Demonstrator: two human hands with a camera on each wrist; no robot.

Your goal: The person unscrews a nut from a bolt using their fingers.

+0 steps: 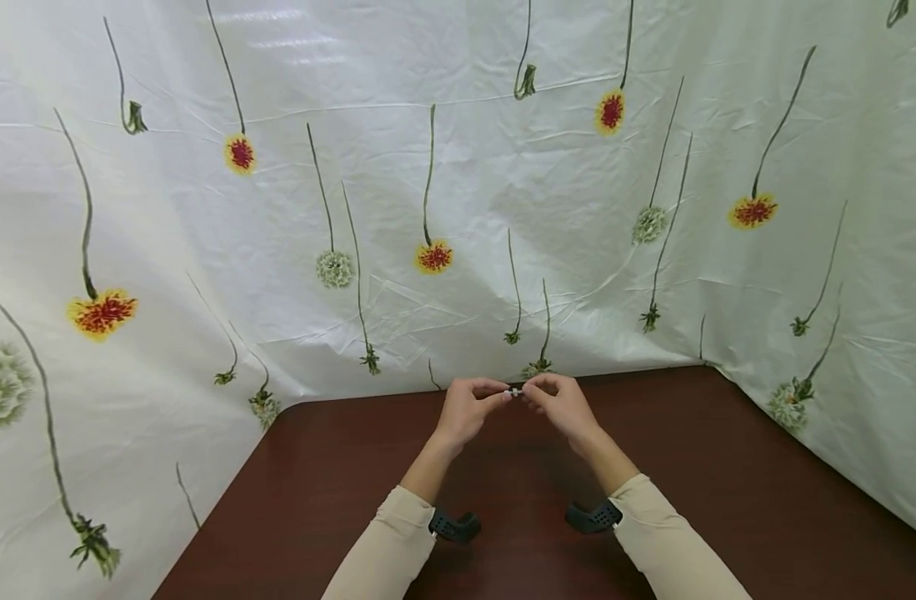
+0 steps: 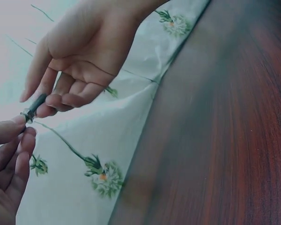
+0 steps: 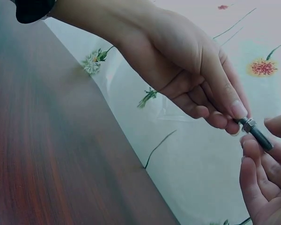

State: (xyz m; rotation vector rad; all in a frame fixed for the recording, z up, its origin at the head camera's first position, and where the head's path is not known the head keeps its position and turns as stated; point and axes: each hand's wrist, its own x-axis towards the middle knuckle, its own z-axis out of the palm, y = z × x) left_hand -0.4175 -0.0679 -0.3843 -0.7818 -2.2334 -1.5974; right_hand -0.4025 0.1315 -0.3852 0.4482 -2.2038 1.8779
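Note:
Before me, over the far edge of the table, a small dark metal bolt is held between both hands. A shiny hex nut sits round it, close to the left fingertips. My left hand pinches the bolt's end beside the nut with thumb and fingers. Around the threaded shaft curl the fingers of my right hand; its thumb looks slightly apart from the metal in the right wrist view. Seen from the left wrist, the bolt slants between the two hands. Fingertips hide parts of both its ends.
A dark red-brown wooden table lies under the forearms. Behind and beside it hangs a white curtain printed with flowers, meeting the table's far edge. Black wrist straps stick out inward below the hands.

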